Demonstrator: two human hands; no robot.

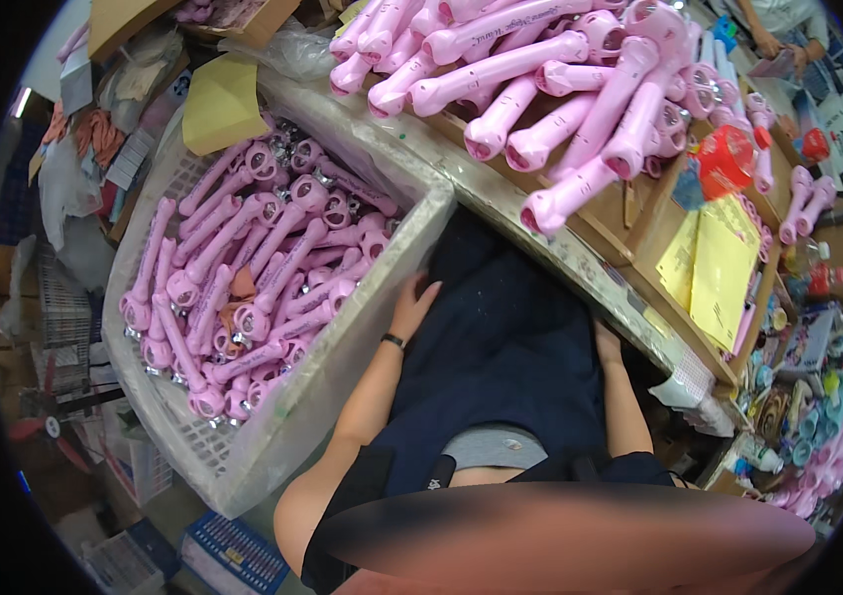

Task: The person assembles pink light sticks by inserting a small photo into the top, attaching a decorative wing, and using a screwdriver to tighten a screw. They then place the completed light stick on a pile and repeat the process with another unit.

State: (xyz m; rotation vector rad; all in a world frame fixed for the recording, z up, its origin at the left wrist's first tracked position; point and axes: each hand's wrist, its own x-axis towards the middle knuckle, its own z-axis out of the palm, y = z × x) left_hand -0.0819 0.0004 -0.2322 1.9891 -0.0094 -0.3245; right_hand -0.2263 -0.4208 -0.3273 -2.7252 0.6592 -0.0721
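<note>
My left hand (411, 309) rests on my dark-clothed lap beside the crate wall, its thumb apart from the fingers and nothing held. Close to it stands a pale plastic crate (337, 382) filled with pink plastic handles (287, 233), each with a rounded ring-like head; some show shiny metal parts. At my other side, my right hand (608, 342) lies against my thigh by the worktable's edge (629, 302), its fingers mostly hidden. More pink handles (501, 79) are piled on the worktable, some sticking out over its near edge.
A yellow card (223, 104) lies on the crate's far corner. Yellow sheets (724, 273) and a red plastic piece (726, 162) are in the wooden tray at right. A blue box (233, 560) sits on the floor at lower left. Another person's hand (766, 42) shows at upper right.
</note>
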